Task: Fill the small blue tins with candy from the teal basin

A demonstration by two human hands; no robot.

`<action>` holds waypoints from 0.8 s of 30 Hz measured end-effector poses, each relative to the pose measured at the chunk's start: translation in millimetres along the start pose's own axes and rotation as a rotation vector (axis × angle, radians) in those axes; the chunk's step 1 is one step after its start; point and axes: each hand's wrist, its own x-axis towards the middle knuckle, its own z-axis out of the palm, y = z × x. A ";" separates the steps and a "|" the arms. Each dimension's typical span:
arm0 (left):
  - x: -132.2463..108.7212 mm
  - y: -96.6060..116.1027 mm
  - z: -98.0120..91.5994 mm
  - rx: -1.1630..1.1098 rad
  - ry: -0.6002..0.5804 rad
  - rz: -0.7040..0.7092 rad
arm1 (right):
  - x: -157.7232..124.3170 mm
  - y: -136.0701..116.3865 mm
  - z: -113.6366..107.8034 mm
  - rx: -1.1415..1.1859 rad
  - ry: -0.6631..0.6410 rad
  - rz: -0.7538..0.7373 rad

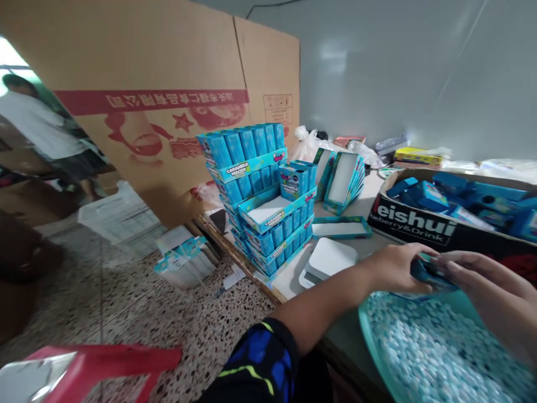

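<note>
Hands point(396, 268) holding blue box point(432, 274), candy-filled teal tray point(367, 336), stacked blue cartons point(255, 190)

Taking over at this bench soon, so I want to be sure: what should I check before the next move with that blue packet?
1. Small blue packet held by left hand and right hand: ok.
2. Teal tray of pale blue candies beneath the hands: ok.
3. Packet's contents: cannot tell, hands hide them.
4. Stacked blue Caramelo Macizo boxes standing, none toppled: ok.
5. Tray steady on the table: cannot tell.
</note>
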 end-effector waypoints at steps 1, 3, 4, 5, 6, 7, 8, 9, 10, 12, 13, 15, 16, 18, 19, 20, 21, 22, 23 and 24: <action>0.1 0.2 0.0 0.002 0.009 -0.010 | -0.6 -4.3 3.5 0.007 -0.028 0.025; 0.9 -0.1 0.7 0.018 0.022 -0.029 | -1.6 -9.1 8.6 0.016 -0.102 0.038; 1.6 -0.8 1.2 0.032 0.028 -0.029 | -2.0 -9.4 10.0 0.006 -0.137 0.010; 2.4 -1.9 1.7 0.042 0.034 -0.021 | -2.1 -8.4 10.7 -0.024 -0.170 -0.035; 3.2 -3.5 2.2 0.044 0.043 -0.004 | -2.1 -6.4 10.8 -0.070 -0.195 -0.092; 4.2 -5.4 2.5 0.031 0.050 0.017 | -1.8 -3.6 10.5 -0.119 -0.209 -0.154; 5.1 -7.5 2.8 0.004 0.058 0.037 | -1.4 -0.3 10.1 -0.162 -0.213 -0.208; 6.0 -9.8 3.0 -0.034 0.064 0.050 | -0.9 2.9 9.6 -0.197 -0.212 -0.250; 6.7 -12.1 3.2 -0.072 0.068 0.056 | -0.4 5.9 9.4 -0.229 -0.213 -0.280; 7.4 -16.2 3.8 -0.123 0.072 0.045 | 0.1 10.3 10.1 -0.302 -0.214 -0.332; 7.2 -17.8 4.3 -0.134 0.078 0.035 | 0.0 11.4 10.9 -0.346 -0.213 -0.362; 6.6 -20.2 5.5 -0.148 0.102 0.018 | -1.0 11.7 12.7 -0.424 -0.212 -0.414; 6.4 -21.0 6.3 -0.161 0.118 0.010 | -1.4 11.0 13.0 -0.444 -0.209 -0.428; 6.7 -21.8 7.5 -0.192 0.163 -0.012 | -1.5 8.7 11.0 -0.439 -0.192 -0.428; 7.2 -21.8 7.9 -0.205 0.194 -0.029 | -0.8 7.2 8.5 -0.424 -0.162 -0.417; 7.8 -21.4 8.0 -0.209 0.231 -0.048 | 0.4 5.6 5.2 -0.409 -0.111 -0.393; 8.4 -20.6 7.8 -0.204 0.278 -0.063 | 1.9 3.9 1.7 -0.396 -0.042 -0.349; 9.0 -19.7 7.1 -0.192 0.329 -0.073 | 3.4 2.4 -1.7 -0.381 0.026 -0.282; 9.5 -18.7 6.1 -0.178 0.381 -0.073 | 4.8 1.1 -4.3 -0.353 0.076 -0.199; 10.2 -17.7 4.7 -0.165 0.427 -0.064 | 6.1 0.2 -5.7 -0.310 0.110 -0.115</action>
